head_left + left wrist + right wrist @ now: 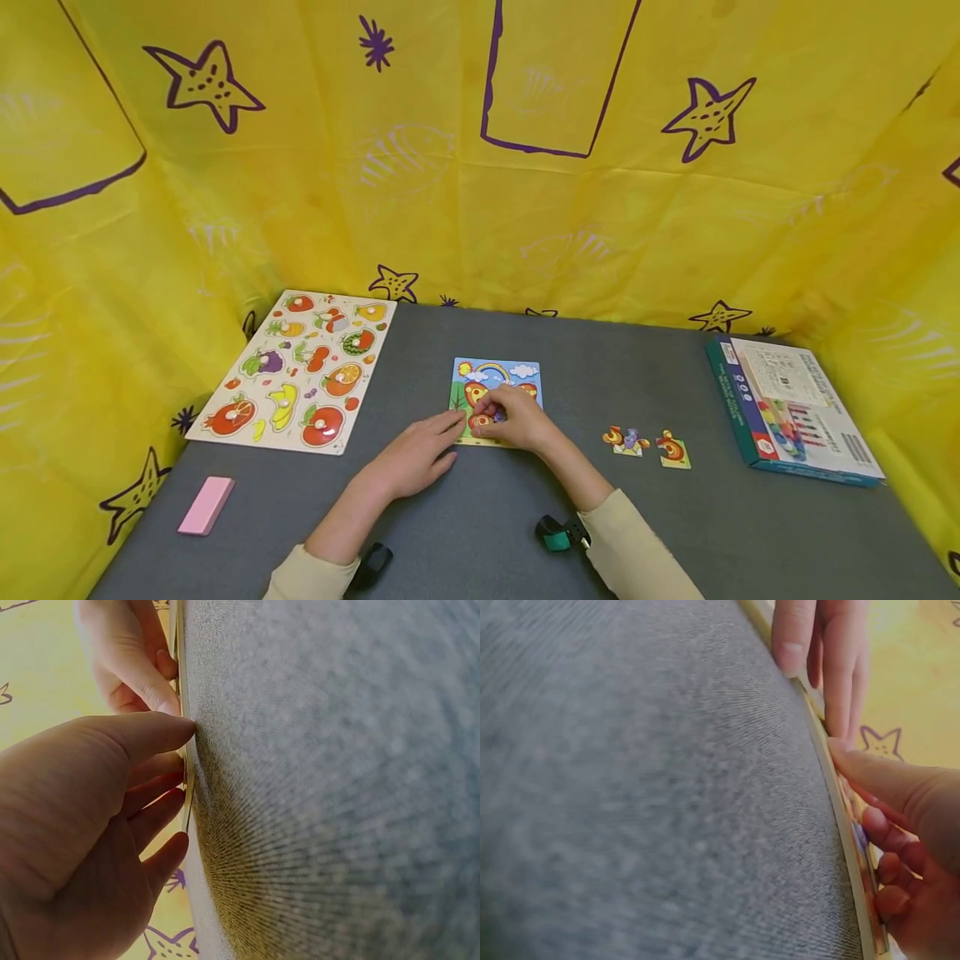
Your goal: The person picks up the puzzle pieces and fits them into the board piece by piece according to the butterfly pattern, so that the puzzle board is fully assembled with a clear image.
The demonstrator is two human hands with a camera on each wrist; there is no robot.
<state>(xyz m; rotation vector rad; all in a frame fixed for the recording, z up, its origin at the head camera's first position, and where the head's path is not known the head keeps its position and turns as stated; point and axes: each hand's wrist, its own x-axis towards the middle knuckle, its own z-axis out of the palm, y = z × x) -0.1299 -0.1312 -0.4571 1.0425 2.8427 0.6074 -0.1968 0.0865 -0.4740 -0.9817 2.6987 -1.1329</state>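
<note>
A small butterfly jigsaw board point(525, 372), with a sun, rainbow and clouds, lies on the grey table. Over its lower middle my right hand point(516, 417) bends its fingers, thumb and forefinger pinching at a butterfly puzzle piece point(480, 422). The right wrist view has this hand point(922, 825) low against the board's edge point(831, 776). My left hand point(416, 457) steadies the left edge, its fingers fairly straight and fingertips at the corner. In the left wrist view the left hand point(82, 802) has its thumb and fingertips along that edge. Fingers hide part of the picture.
Two loose puzzle pieces, one with purple point(626, 441) and one orange point(673, 450), lie to the right. A boxed set point(806, 408) is farther right. At left are a fruit peg board point(300, 375) and a pink block point(206, 505). A yellow patterned cloth point(450, 208) surrounds the table.
</note>
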